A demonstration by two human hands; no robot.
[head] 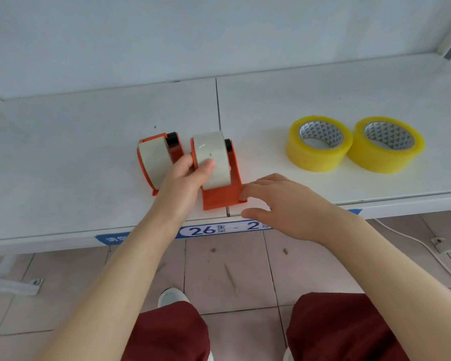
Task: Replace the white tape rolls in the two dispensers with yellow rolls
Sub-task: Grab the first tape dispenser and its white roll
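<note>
White tape roll in right orange dispenser: left hand curls round it; right hand, fingers straight, presses dispenser edge. Step: first roll removal. Next: probably pull roll free.

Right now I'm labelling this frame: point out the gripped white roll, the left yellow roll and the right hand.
gripped white roll (211, 149): head view, outer tape face.
left yellow roll (313, 158): head view, outer side wall.
right hand (292, 205): head view, back of hand.

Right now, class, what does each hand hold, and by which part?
The left hand grips the right dispenser's white roll across its curved face. The right hand holds nothing; its fingertips touch that dispenser's base.
</note>
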